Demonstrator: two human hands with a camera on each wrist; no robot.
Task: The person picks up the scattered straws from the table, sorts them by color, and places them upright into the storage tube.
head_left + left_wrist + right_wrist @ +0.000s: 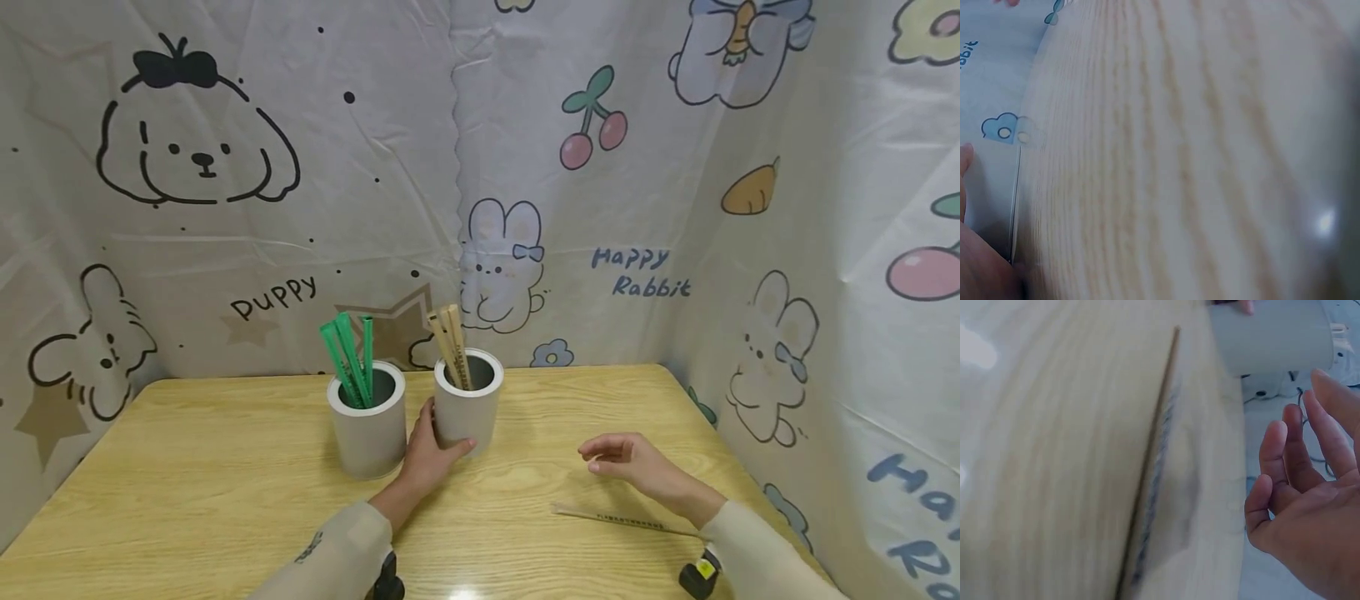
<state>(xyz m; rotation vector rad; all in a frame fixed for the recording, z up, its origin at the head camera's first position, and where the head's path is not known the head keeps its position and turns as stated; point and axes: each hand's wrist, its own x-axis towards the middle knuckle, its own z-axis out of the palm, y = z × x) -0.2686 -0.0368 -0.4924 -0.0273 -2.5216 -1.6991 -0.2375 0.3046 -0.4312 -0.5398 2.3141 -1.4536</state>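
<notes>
In the head view a white cup (483,421) holding several tan sticks (452,354) stands near the back of the table. My left hand (433,454) grips its lower left side, thumb across the front. To the left is a second white cup (369,442), with several green sticks (354,371) leaning in it. My right hand (637,462), fingers loosely bent and holding nothing, hovers over the right of the table; its palm shows in the right wrist view. Below it a thin tan stick (622,522) with dark lettering lies on the wood, its right end partly hidden by the forearm.
The wood-grain table (225,492) ends at a patterned white cloth (375,208) behind and along the right side. A black wrist camera (699,575) sits under the right forearm. A bright light reflection shows at the table's front.
</notes>
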